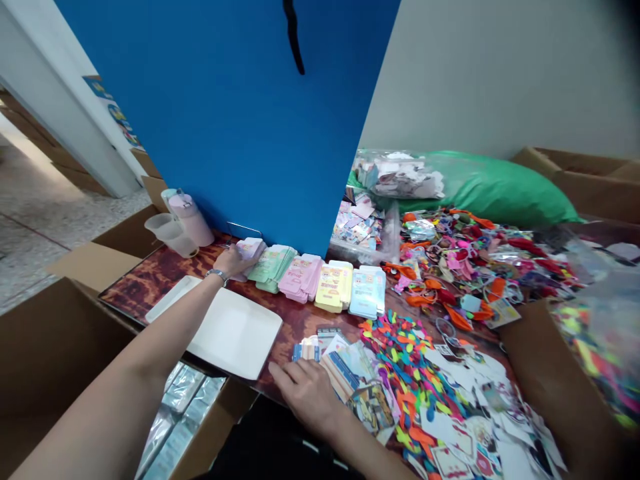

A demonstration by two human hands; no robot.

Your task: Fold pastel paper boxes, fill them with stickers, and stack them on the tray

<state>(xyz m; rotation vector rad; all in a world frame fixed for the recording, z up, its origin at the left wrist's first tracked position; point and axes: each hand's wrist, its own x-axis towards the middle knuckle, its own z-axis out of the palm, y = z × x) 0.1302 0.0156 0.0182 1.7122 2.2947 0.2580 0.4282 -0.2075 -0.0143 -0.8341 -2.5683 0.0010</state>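
My left hand (231, 261), with a bracelet at the wrist, reaches to the far side of the table. Its fingers are closed at the left edge of a stack of lilac flat card boxes (251, 249). Stacks of green boxes (271, 268), pink boxes (301, 277), yellow boxes (333, 285) and blue boxes (367, 291) stand in a row to its right. Near the front edge, my right hand (311, 393) lies with fingers loosely bent and apart, beside a spread of printed cards (345, 373). A white tray (235, 330) sits between my arms.
Colourful balloons (415, 363) and white printed cards (480, 413) cover the right side. Behind them are a heap of small toys (460, 260) and a green bag (500, 187). A blue panel (240, 120) rises at the back. Cups (173, 235), a bottle (193, 217) and an open carton (55, 360) are at left.
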